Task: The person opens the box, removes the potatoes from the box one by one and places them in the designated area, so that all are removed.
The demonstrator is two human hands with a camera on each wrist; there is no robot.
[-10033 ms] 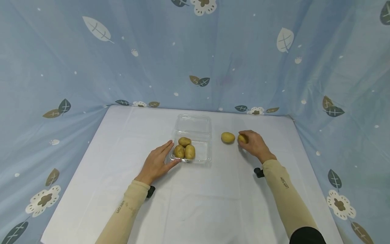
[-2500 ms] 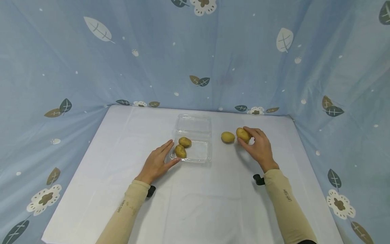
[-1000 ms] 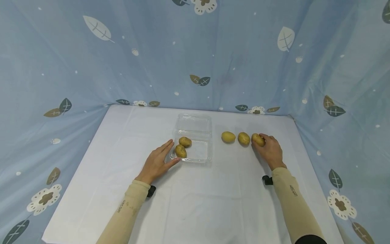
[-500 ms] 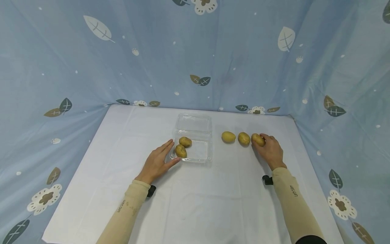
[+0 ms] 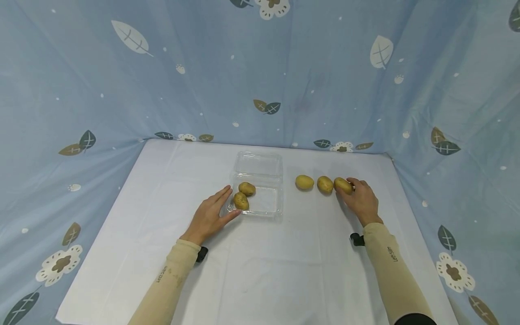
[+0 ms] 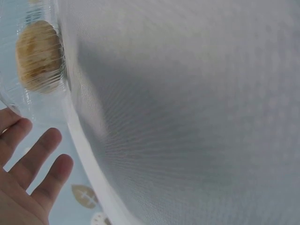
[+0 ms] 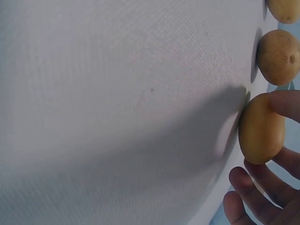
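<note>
My right hand [image 5: 361,201] pinches a yellow potato [image 5: 342,185] between thumb and fingertips, at the right end of a row of three. In the right wrist view that potato [image 7: 261,129] rests on the white cloth, the thumb on one end and fingers at the other. Left of it lie a second potato [image 5: 325,185] and a third potato [image 5: 304,182]. My left hand [image 5: 208,220] lies with fingers straight and spread at the left edge of a clear plastic clamshell box [image 5: 266,198]. Inside the box sit two potatoes, a rear one [image 5: 247,188] and a front one [image 5: 241,201].
The box's lid [image 5: 258,163] stands open toward the back. A white cloth [image 5: 264,271] covers the table. Blue curtain [image 5: 203,81] printed with leaves and flowers surrounds the back and sides.
One potato left the box and now stands at the row's right end, in my right hand. In the last second it shifted slightly left. My left hand stayed at the box.
</note>
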